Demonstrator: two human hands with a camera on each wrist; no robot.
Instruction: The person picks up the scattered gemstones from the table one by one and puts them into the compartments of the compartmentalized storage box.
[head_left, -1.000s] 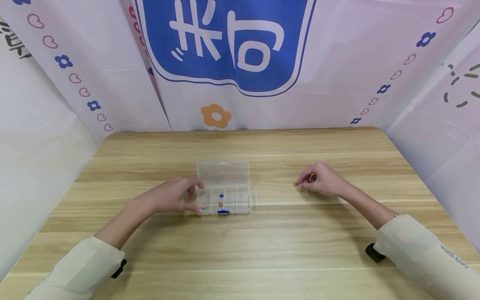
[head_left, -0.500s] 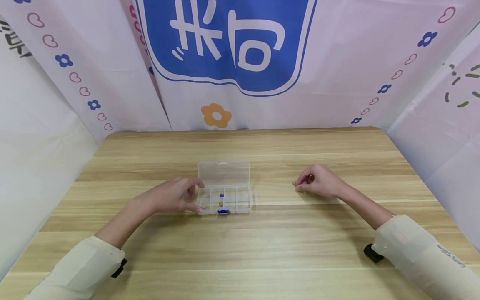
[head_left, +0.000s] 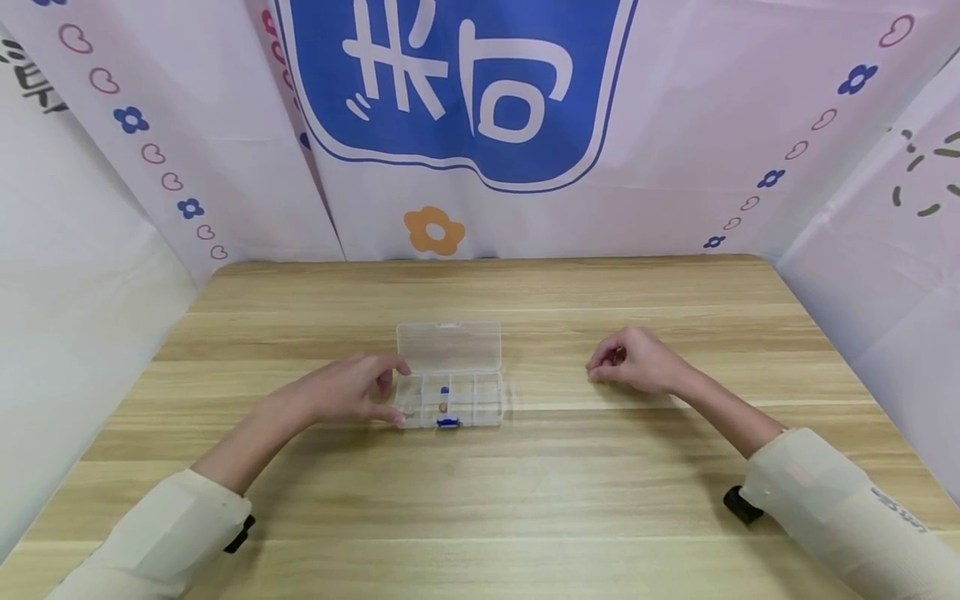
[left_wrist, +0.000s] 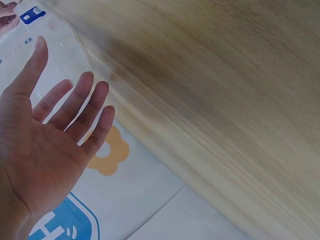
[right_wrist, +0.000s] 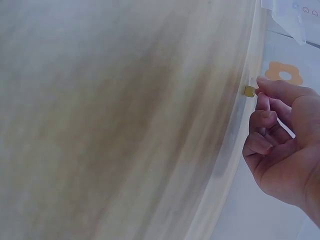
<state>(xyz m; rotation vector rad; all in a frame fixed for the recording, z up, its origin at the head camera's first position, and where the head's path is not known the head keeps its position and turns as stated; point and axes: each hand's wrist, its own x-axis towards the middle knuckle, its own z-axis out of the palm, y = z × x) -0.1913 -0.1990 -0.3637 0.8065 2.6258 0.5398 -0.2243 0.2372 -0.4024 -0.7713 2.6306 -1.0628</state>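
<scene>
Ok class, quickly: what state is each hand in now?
Left hand: open, spread at the clear box's left end.
Right hand: closed, pinching a small yellow piece.

In the head view, we see a broad, light-brown, wood-grain tabletop point(head_left: 480, 500) with rounded far corners, filling the middle and bottom of the frame. On it, just below centre, we find a clear, rectangular plastic compartment box point(head_left: 487, 402), its clear lid point(head_left: 448, 347) open, its blue latch point(head_left: 448, 422) facing the bottom edge.
</scene>
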